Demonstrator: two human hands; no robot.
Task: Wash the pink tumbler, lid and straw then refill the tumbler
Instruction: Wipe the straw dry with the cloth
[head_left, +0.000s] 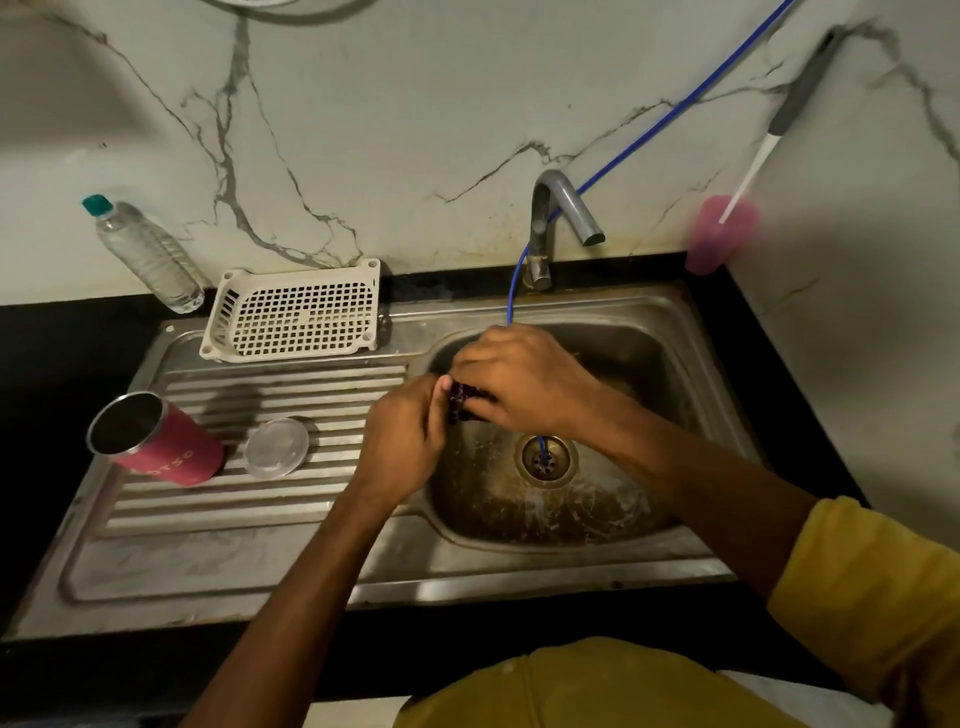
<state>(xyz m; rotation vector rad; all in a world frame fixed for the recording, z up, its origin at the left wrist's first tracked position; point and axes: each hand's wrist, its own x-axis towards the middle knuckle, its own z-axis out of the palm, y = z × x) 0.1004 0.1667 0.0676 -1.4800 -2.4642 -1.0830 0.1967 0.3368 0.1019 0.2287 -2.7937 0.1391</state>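
Left hand (400, 441): fingers curled in, thumb up against a small dark purplish wad (462, 402), pinching its left side over the sink basin.
Right hand (519, 384): fingers bent down over the same wad from the right, gripping it; the two hands touch at the fingertips.
Wad: mostly hidden by fingers; cannot tell what it is.
Pink tumbler (158, 441): one, on the ribbed drainboard (260, 519) left of the basin, mouth open with no lid on, steel inside showing.
Writing: pale letters on the tumbler's side, seen upside down, not readable. No other label legible.
Lid (277, 448): one, clear and round, flat on the drainboard just beside the tumbler, to its right.
Straw: a white stick with a grey upper end (753, 171) stands in a pink cup (719, 234) at the back right corner; blurred, cannot tell if it is the straw.
Bottle (148, 254): one, clear plastic, teal cap, on the black desk (52, 353) by the wall.
Basket (296, 314): one, white, perforated, at the back of the drainboard.
Tap (558, 218): one, grey, behind the basin.
Blue hose (675, 109): one, runs down the wall, past the tap and behind the right hand, its end in the drain (545, 460).
Sleeves: yellow.
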